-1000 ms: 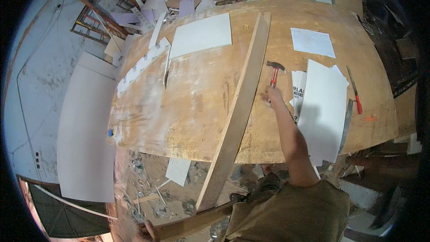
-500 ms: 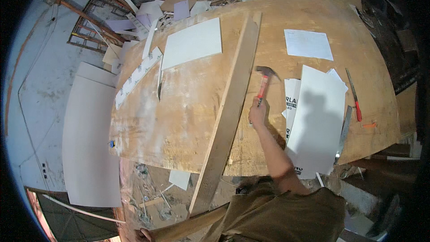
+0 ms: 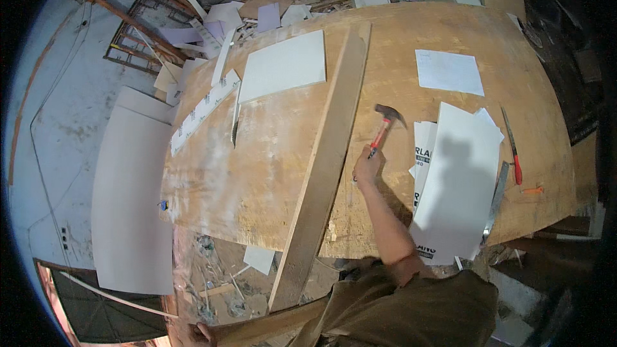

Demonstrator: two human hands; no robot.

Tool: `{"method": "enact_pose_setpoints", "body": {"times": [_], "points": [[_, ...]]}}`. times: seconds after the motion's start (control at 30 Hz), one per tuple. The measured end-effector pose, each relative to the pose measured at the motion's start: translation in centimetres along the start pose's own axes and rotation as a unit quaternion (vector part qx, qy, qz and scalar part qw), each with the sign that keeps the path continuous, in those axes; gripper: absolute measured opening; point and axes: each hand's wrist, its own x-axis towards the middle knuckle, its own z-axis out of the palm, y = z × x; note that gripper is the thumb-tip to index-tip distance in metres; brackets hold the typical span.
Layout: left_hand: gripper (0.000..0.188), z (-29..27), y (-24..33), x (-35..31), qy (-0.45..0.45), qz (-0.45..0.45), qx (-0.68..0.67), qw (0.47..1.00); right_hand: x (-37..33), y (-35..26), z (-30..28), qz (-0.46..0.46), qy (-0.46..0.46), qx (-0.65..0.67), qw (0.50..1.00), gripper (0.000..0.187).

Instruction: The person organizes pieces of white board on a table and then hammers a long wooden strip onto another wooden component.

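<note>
In my right hand [image 3: 369, 166] is a claw hammer [image 3: 380, 133] with a red and dark handle, its head pointing away from me. The hand is closed round the handle, just right of a long wooden beam [image 3: 321, 154] that lies across the plywood table [image 3: 212, 186] and overhangs its near edge. At the lower left, my left hand [image 3: 203, 334] has its fingers curled at the end of a second wooden plank [image 3: 270, 326]; the lower frame edge cuts off part of this hand.
White boards [image 3: 459, 180] lie stacked at the right, beside a red-handled file [image 3: 512, 148] and a metal strip [image 3: 496, 199]. A paper sheet [image 3: 450, 72], another white panel [image 3: 286, 64] and a saw [image 3: 236, 122] also lie on the table. Offcuts cover the floor.
My right hand and the hammer have shifted slightly toward me, and the hammer head is turned a little more to the right. The whole view has tilted slightly. My left hand stays at the plank's end.
</note>
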Motion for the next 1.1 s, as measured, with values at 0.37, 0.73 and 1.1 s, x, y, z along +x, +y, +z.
{"method": "enact_pose_setpoints", "body": {"times": [0.37,0.73,1.1], "points": [[0.048,-0.9,1.3,0.7,-0.013,-0.006,0.007,1.0,1.7,-1.9,0.8,-0.035,-0.08,-0.107,0.99,0.036],[0.028,0.2,-1.1,-1.2,-0.143,-0.217,-0.041,0.965,1.0,-2.5,2.3,-0.072,-0.112,-0.154,0.979,0.037],[0.025,-5.5,2.6,-0.7,-0.28,-0.327,-0.212,0.877,5.4,-3.7,-3.2,-0.227,-0.119,-0.385,0.887,0.054]]}}
